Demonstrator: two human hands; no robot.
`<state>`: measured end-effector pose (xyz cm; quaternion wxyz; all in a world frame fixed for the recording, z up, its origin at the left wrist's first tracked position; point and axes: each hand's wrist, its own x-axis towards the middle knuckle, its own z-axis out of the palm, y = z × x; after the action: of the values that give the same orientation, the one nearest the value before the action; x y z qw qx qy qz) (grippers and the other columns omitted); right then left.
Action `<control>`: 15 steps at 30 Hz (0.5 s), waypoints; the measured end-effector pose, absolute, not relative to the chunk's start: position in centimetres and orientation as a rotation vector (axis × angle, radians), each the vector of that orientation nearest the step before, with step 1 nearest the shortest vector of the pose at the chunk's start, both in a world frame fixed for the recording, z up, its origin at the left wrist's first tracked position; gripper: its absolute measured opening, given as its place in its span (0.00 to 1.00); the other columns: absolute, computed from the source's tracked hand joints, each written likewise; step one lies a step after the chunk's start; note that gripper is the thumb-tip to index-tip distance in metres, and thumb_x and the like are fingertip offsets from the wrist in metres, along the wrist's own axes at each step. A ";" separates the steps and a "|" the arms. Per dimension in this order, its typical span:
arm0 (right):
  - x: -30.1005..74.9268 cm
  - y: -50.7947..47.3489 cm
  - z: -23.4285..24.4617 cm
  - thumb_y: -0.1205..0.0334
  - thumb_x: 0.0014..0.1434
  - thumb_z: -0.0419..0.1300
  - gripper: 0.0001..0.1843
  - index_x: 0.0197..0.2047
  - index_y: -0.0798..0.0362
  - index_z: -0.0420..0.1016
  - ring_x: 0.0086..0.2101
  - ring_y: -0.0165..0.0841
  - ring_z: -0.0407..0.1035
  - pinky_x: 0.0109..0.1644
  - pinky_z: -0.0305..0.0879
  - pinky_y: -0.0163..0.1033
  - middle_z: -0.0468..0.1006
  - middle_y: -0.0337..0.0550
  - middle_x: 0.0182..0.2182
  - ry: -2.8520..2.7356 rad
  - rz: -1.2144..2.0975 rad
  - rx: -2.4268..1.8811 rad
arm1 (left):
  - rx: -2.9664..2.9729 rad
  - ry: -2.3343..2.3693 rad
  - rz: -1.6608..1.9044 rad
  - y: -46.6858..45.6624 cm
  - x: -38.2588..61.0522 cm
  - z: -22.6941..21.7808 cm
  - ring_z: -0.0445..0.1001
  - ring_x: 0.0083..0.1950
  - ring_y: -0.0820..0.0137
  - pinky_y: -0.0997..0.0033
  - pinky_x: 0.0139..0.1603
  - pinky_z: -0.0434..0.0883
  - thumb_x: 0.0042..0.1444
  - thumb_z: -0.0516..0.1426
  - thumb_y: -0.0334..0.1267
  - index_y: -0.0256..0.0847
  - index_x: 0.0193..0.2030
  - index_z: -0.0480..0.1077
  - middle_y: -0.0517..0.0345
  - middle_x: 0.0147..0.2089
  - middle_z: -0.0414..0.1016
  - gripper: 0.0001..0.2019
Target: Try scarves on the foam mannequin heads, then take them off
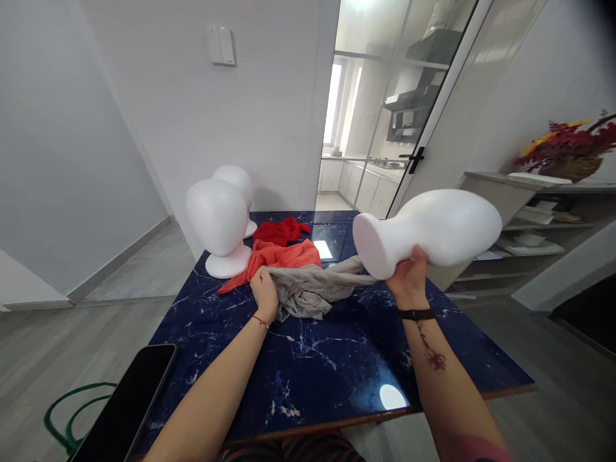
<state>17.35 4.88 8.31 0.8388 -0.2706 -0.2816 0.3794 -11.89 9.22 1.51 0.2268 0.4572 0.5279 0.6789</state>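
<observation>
Foam head (433,228) lifted sideways, my right hand (409,279) clamped at its neck, still bare. Left hand (264,292) pinches grey cloth (312,289) on table (337,359); cloth not yet on head.

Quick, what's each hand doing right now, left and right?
Left hand: closed on the grey cloth lying on the table.
Right hand: closed on the neck of a white foam head, held sideways above the table.

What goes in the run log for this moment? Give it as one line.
left hand: grips grey cloth on blue table | right hand: holds white foam head sideways, lifted | behind: orange cloth, red cloth
</observation>
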 end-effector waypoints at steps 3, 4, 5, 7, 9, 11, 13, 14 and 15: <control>18.9 4.6 8.5 0.44 0.51 0.56 0.22 0.45 0.47 0.72 0.47 0.37 0.69 0.50 0.69 0.47 0.78 0.36 0.42 -0.553 0.913 -0.561 | 1.039 1.527 1.984 10.6 -13.4 1.2 0.48 0.25 0.75 0.74 0.26 0.52 0.54 0.40 0.31 0.43 0.22 0.47 0.67 0.22 0.47 0.10; 19.2 4.6 8.4 0.44 0.51 0.56 0.22 0.45 0.47 0.72 0.47 0.37 0.69 0.50 0.69 0.48 0.78 0.36 0.42 -0.546 0.915 -0.571 | 0.999 1.538 2.009 10.8 -13.9 1.3 0.48 0.25 0.75 0.74 0.27 0.53 0.55 0.40 0.31 0.43 0.22 0.47 0.67 0.23 0.48 0.11; 19.5 4.8 8.3 0.45 0.50 0.57 0.22 0.45 0.48 0.72 0.47 0.37 0.69 0.50 0.69 0.47 0.78 0.37 0.42 -0.545 0.894 -0.587 | 0.982 1.541 2.029 10.9 -14.2 1.4 0.49 0.26 0.75 0.75 0.28 0.54 0.55 0.39 0.30 0.43 0.23 0.48 0.66 0.23 0.49 0.11; 19.6 5.4 7.9 0.52 0.47 0.62 0.20 0.44 0.49 0.73 0.48 0.36 0.69 0.52 0.68 0.45 0.78 0.37 0.42 -0.562 0.816 -0.635 | 1.031 1.521 2.055 10.6 -14.3 1.8 0.53 0.28 0.75 0.75 0.31 0.57 0.57 0.40 0.30 0.42 0.24 0.51 0.66 0.25 0.53 0.10; 19.2 6.1 7.4 0.59 0.44 0.65 0.20 0.42 0.51 0.73 0.48 0.34 0.68 0.54 0.65 0.42 0.77 0.38 0.42 -0.604 0.744 -0.687 | 1.182 1.451 2.032 9.6 -13.6 2.5 0.59 0.31 0.75 0.74 0.36 0.60 0.57 0.44 0.32 0.40 0.27 0.57 0.65 0.27 0.59 0.09; 18.7 6.5 6.9 0.62 0.43 0.67 0.20 0.42 0.52 0.74 0.47 0.33 0.68 0.56 0.63 0.40 0.77 0.38 0.42 -0.650 0.710 -0.725 | 1.578 1.284 1.859 8.2 -12.3 3.1 0.65 0.37 0.72 0.72 0.42 0.63 0.57 0.49 0.35 0.40 0.33 0.64 0.61 0.34 0.67 0.05; 18.2 6.6 6.7 0.61 0.44 0.66 0.19 0.42 0.53 0.74 0.47 0.34 0.68 0.56 0.63 0.42 0.77 0.39 0.42 -0.684 0.689 -0.744 | 2.153 1.023 1.465 6.8 -10.8 3.3 0.67 0.48 0.67 0.66 0.51 0.64 0.56 0.53 0.40 0.40 0.46 0.66 0.54 0.47 0.70 0.12; 18.0 6.6 6.6 0.60 0.45 0.66 0.20 0.43 0.53 0.74 0.47 0.35 0.68 0.55 0.64 0.43 0.77 0.40 0.42 -0.696 0.679 -0.748 | 2.415 0.895 1.219 6.2 -10.1 3.2 0.65 0.54 0.63 0.63 0.55 0.62 0.55 0.55 0.42 0.41 0.52 0.64 0.51 0.54 0.67 0.18; 17.9 6.5 6.5 0.59 0.46 0.65 0.20 0.44 0.53 0.73 0.47 0.35 0.68 0.55 0.64 0.44 0.77 0.40 0.43 -0.705 0.670 -0.752 | 2.614 0.817 0.993 5.7 -9.4 2.9 0.61 0.59 0.60 0.59 0.57 0.61 0.54 0.56 0.44 0.43 0.56 0.62 0.49 0.59 0.63 0.23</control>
<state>17.90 6.55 6.53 0.8169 -0.3527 -0.3309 0.3142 -9.40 5.70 2.89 0.1141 0.8914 0.2786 0.3388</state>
